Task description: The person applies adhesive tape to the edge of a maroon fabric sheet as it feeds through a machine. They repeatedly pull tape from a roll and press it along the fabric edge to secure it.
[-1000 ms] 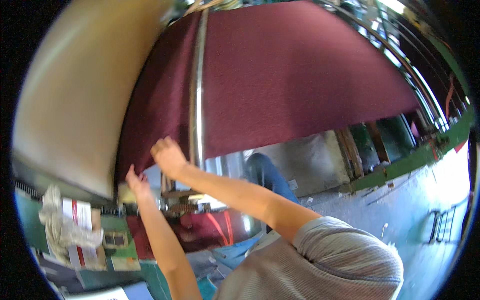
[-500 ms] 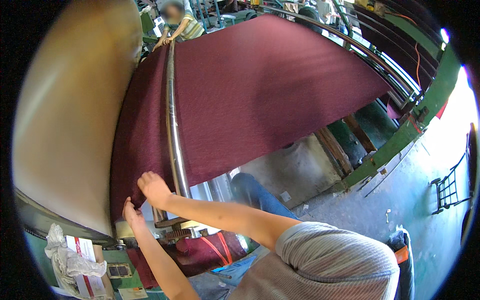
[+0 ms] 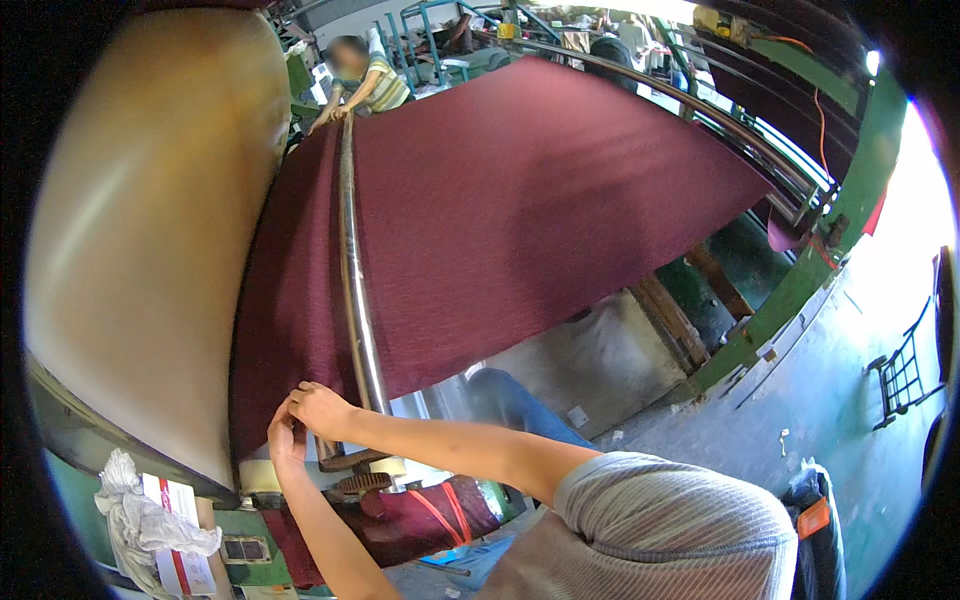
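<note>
A wide sheet of maroon fabric (image 3: 450,230) stretches across the machine, passing a shiny metal bar (image 3: 355,270) and meeting a large tan roller (image 3: 150,230) on the left. At the fabric's near edge, between bar and roller, my left hand (image 3: 286,440) pinches the cloth. My right hand (image 3: 323,410) reaches over beside it, fingers bent onto the same edge and close against the left fingertips. The exact grip is partly hidden by the hands themselves. Below my wrists lies a roll of maroon fabric (image 3: 420,515) with red bands round it.
At the bar's far end, another person (image 3: 375,85) has both hands on the fabric. A toothed gear (image 3: 360,485) sits just under my forearms. A green frame (image 3: 800,290) bounds the right side, with a hand truck (image 3: 898,370) beyond. White crumpled cloth (image 3: 150,520) lies at lower left.
My right hand has come down toward my left, and the two now meet at the fabric edge. My left hand has shifted slightly right. The whole view has tilted a little.
</note>
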Available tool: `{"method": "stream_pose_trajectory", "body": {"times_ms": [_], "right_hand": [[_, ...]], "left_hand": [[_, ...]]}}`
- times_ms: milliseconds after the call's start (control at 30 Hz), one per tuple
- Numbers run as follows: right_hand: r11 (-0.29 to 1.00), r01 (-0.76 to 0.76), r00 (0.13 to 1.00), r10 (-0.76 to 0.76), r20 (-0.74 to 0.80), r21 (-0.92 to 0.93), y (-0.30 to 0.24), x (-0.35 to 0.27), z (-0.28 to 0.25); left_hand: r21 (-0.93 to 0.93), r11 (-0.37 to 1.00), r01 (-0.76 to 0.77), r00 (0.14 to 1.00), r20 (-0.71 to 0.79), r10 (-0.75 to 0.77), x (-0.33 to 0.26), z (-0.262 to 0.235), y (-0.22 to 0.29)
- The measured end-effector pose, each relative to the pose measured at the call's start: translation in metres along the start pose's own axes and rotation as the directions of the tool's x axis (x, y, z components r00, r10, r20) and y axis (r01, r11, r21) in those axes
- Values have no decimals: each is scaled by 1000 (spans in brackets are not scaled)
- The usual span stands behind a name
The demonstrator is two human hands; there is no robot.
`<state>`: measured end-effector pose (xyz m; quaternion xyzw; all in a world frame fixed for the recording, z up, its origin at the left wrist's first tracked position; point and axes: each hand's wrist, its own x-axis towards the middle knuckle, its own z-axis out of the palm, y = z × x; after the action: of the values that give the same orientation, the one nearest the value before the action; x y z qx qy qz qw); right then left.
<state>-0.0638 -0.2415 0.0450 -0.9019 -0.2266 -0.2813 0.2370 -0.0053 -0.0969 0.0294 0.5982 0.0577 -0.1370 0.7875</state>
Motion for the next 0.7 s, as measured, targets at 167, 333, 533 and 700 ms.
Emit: {"method": "stream_pose_trajectory", "body": {"times_ms": [167,333,533,700], "right_hand": [[967,-256,958,254,-131,-5,-13,-1,-12],[896,-382,924,364,-118,-228,1,3,-4],[969,-173,985,170,-33,-178,-7,2,-5],[995,-85,996,83,-28,-54,-6,5,7]], "left_hand": [[107,977,-183,917,-340,209,12,-31,0],[-29,989,-147,860,-498,113,28,-38,2],[3,996,-94,942,-323,90,33,-46,-9],[39,996,-80,994,75,77,24,-37,-9]]}}
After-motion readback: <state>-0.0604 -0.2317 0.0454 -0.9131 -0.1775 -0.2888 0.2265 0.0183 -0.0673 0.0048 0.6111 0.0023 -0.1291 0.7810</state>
